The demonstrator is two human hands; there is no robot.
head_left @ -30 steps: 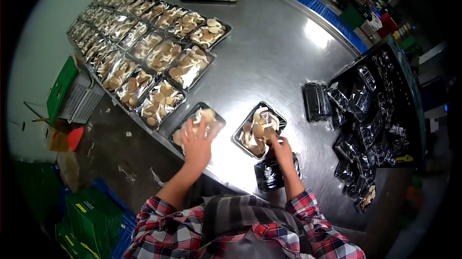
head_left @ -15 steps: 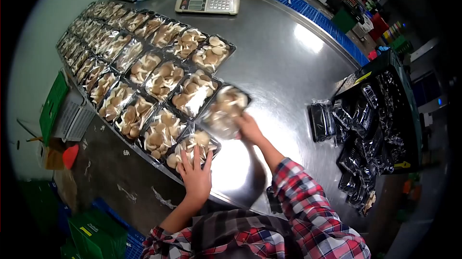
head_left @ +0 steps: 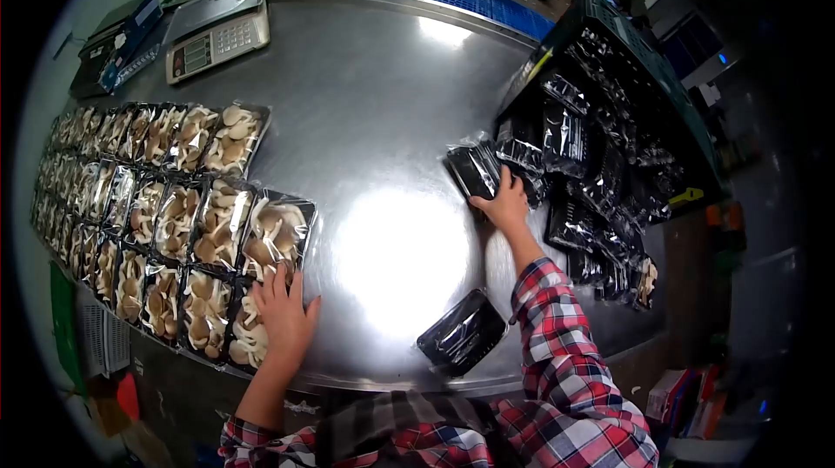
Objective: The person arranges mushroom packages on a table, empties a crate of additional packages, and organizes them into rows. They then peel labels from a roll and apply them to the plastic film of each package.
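Rows of film-wrapped black trays of mushrooms (head_left: pixel 178 217) cover the left of the metal table. My left hand (head_left: pixel 285 311) lies with spread fingers on the near end of these rows, over the edges of the last two packs. On the right, my right hand (head_left: pixel 507 203) touches a dark wrapped pack (head_left: pixel 476 170) beside the pile, its thumb and fingers apart at the pack's near edge. Another dark wrapped pack (head_left: pixel 462 332) lies alone near the table's front edge. What the dark packs hold cannot be made out.
A tipped dark crate (head_left: pixel 696 120) at the right spills many black wrapped packs (head_left: pixel 600 207) onto the table. A weighing scale (head_left: pixel 217 37) and a blue-black box (head_left: pixel 117 46) stand at the back left. Green and grey crates are below the left edge.
The view has turned right. My right hand has let go of a mushroom pack, now at the row's end, and moved to a dark pack. My left hand stays on the mushroom packs.
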